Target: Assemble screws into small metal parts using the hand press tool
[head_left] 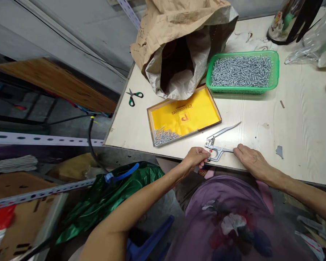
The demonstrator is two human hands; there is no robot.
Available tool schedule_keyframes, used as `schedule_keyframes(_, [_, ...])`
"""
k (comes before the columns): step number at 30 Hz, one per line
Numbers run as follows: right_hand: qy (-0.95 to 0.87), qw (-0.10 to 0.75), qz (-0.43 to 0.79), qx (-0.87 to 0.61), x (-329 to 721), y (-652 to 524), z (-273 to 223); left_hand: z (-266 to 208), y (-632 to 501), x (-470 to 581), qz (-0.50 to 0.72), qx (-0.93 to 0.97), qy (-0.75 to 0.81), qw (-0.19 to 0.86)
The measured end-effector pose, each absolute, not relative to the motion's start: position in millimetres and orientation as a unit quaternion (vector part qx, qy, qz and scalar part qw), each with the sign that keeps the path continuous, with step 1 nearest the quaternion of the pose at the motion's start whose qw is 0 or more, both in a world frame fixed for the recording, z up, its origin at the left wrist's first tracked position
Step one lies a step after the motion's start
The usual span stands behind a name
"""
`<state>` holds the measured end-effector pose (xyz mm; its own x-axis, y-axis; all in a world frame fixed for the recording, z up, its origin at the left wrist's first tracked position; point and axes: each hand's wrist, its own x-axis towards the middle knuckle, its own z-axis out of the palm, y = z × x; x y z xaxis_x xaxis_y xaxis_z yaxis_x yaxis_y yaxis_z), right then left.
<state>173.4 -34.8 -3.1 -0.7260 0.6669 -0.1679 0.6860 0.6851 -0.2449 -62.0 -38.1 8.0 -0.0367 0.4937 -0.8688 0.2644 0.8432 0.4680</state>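
A grey metal hand tool (220, 149) with two splayed handles, a small coil spring and a C-shaped frame lies at the table's front edge. At the left end of its frame, my left hand (197, 157) is closed in a pinch; any small part between the fingertips is too hidden to make out. My right hand (251, 159) grips the end of the lower handle, while the upper handle stands apart. Just beyond sits a shallow tray with a yellow lining (195, 105). Small silvery springs or pins (165, 136) are heaped in its near left corner.
A green basket (275, 78) full of similar silvery pieces stands at the back. Behind the tray, a brown paper sack (163, 29) gapes towards me. Green-handled scissors (133, 96) lie at the left. A glass jug (285, 25) and clear plastic bag (315, 43) are at the back right.
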Motion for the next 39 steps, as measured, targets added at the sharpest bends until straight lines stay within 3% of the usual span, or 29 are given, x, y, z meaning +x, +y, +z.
schedule_keyframes(8, [0.933,-0.05,-0.126,0.334,183,4,-7,11,-41,-60,0.064,0.282,0.711,0.641])
schedule_keyframes(24, [0.933,0.028,-0.133,0.332,169,27,-1,16,-41,-55,0.011,0.3,0.732,0.612])
schedule_keyframes(27, [0.931,0.027,-0.133,0.34,169,23,-1,18,-46,-57,-0.011,0.42,0.737,0.53])
schedule_keyframes(32, [0.928,0.015,-0.122,0.351,168,13,2,13,-44,-36,0.047,0.745,0.625,0.229])
schedule_keyframes(39, [0.895,0.025,-0.108,0.432,170,1,3,-12,-12,-7,0.028,0.871,0.462,0.166])
